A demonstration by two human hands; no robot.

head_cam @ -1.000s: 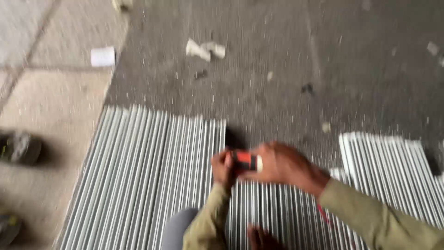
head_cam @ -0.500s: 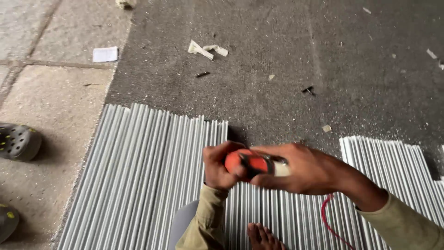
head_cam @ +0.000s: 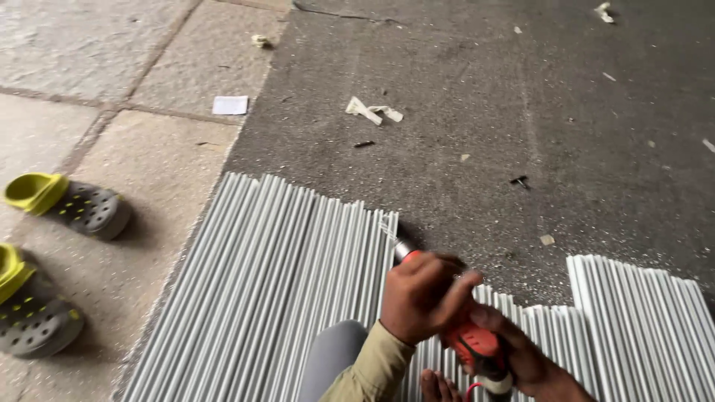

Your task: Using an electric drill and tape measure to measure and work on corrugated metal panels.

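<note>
My left hand (head_cam: 426,299) wraps over the front of an orange power tool (head_cam: 472,344). The tool's metal tip (head_cam: 402,249) points up-left at the far end of a grey rod. My right hand (head_cam: 526,360) grips the tool's rear, low at the frame's bottom edge. A red cord hangs below the tool. Many thin grey rods (head_cam: 261,290) lie side by side on the ground under both hands. A second batch of rods (head_cam: 640,320) lies to the right. My bare foot (head_cam: 439,387) and grey-clad knee (head_cam: 335,357) rest on the rods.
Two grey clogs with yellow-green lining, one (head_cam: 74,205) above the other (head_cam: 30,313), sit on the paving stones at left. A white paper scrap (head_cam: 229,105) and a crumpled bit (head_cam: 372,112) lie beyond the rods on dark asphalt (head_cam: 521,112).
The tool has turned from lying crosswise between my hands to pointing up-left at the rod ends. Both hands have shifted along it, the right one dropping toward the bottom edge.
</note>
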